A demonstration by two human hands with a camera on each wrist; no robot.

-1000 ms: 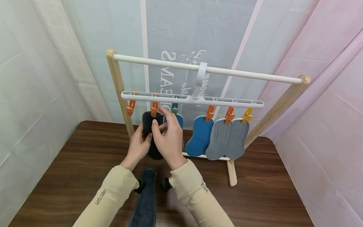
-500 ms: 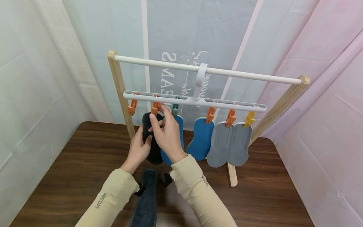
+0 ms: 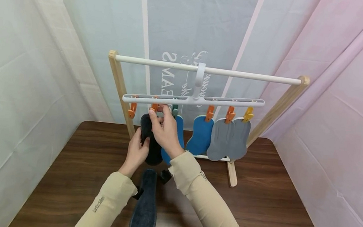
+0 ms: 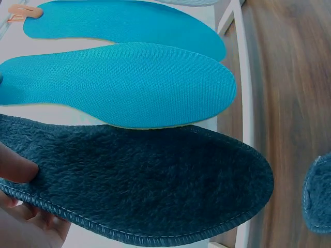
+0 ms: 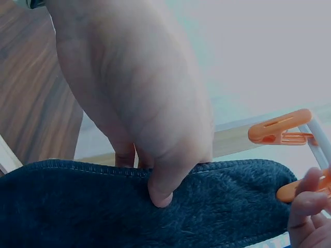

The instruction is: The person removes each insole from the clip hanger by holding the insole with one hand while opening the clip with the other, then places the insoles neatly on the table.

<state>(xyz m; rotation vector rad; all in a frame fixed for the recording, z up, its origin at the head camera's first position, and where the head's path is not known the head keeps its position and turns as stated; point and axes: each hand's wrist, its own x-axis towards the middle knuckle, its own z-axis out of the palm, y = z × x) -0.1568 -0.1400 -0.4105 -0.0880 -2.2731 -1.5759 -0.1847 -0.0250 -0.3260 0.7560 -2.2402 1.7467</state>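
Nearby, a loose dark insole (image 3: 143,211) lies on the bench (image 3: 66,175). Beyond it, the left hand (image 3: 135,152) grips an upright dark insole (image 3: 154,155), thumb in front and fingers behind, while the right hand (image 3: 168,128) pinches an orange clip (image 3: 155,104) at that insole's upper end. To the right, blue insoles (image 3: 201,135) and grey insoles (image 3: 219,140) hang from a white hanger (image 3: 229,102) hooked on a rod (image 3: 253,75).
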